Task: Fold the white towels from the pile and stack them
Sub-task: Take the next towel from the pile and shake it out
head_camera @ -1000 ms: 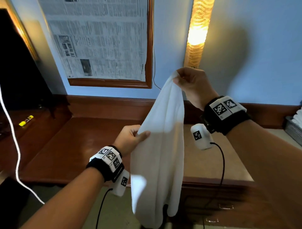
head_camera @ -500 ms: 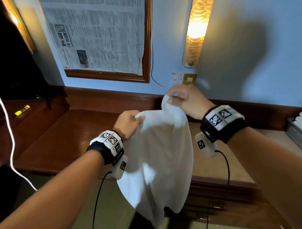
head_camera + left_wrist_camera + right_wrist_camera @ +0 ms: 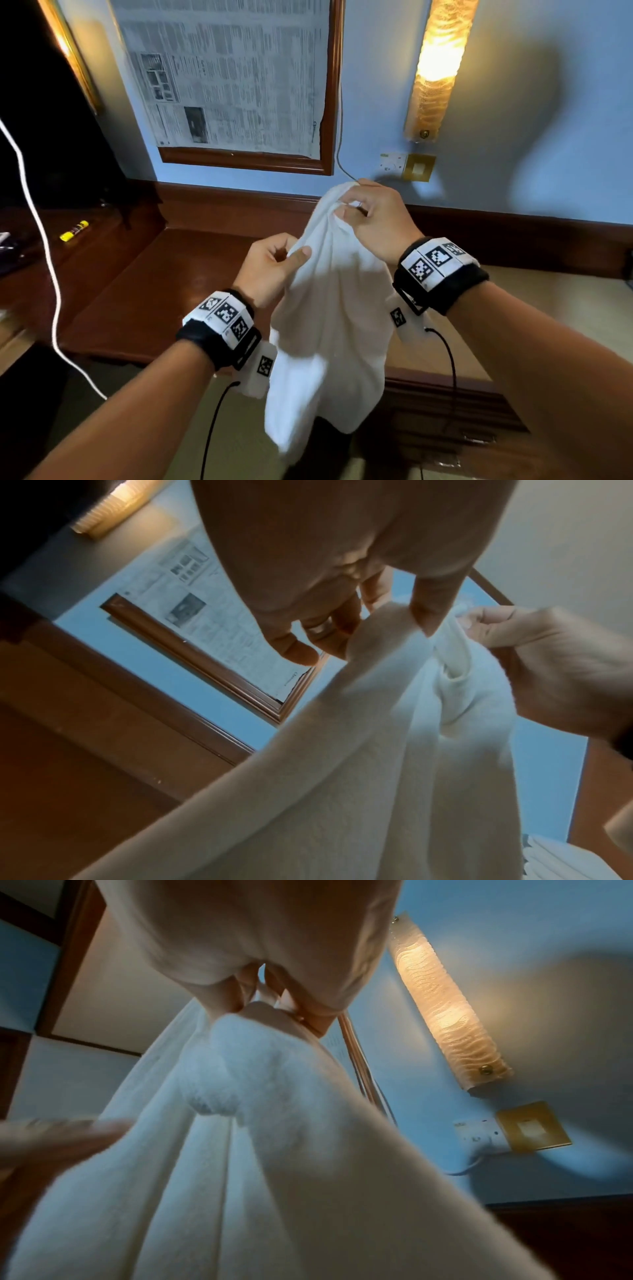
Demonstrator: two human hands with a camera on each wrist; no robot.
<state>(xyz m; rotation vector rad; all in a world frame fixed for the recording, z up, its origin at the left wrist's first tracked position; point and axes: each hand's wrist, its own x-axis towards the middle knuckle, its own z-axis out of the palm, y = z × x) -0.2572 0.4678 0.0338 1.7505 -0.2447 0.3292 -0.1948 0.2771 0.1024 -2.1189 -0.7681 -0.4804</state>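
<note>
A white towel (image 3: 329,325) hangs in the air above the front of the wooden desk (image 3: 171,274), bunched at its top and drooping past the desk's front edge. My right hand (image 3: 356,209) grips the towel's top end, highest in the head view. My left hand (image 3: 291,253) pinches the towel's left edge between thumb and fingers, a little lower and to the left. The left wrist view shows the towel (image 3: 394,750) held by both hands, my left hand (image 3: 394,626) and my right hand (image 3: 479,620). In the right wrist view the towel (image 3: 274,1137) falls from my right hand (image 3: 260,1007).
A stack of white towels (image 3: 582,859) shows at the lower right of the left wrist view. On the wall hang a framed newspaper (image 3: 233,75), a lit wall lamp (image 3: 435,68) and a socket (image 3: 407,166). A yellow marker (image 3: 73,230) lies on the left shelf; a white cord (image 3: 37,240) hangs at the left.
My right hand has come down with the towel's top end, from high by the lamp to just above my left hand. The two hands now sit close together and the towel is bunched.
</note>
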